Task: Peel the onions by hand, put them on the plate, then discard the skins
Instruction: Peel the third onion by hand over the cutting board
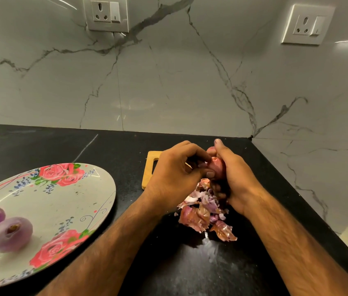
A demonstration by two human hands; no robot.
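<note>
Two peeled onions [8, 233] on plate [66, 201], left of skins [203, 212].

Both hands [203, 174] peeling onion [216, 167] over skins [203, 212]

I see two peeled purple onions [10, 233] side by side on the floral plate [61, 199] — a third onion [216, 167], red-skinned, held above the skins [205, 212] heaped on the tabletop [115, 146].

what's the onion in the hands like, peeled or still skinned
Still skinned, at least partly: the onion gripped by the right hand shows reddish skin, which the left hand pinches, unlike the pale peeled onions on the plate.
</note>
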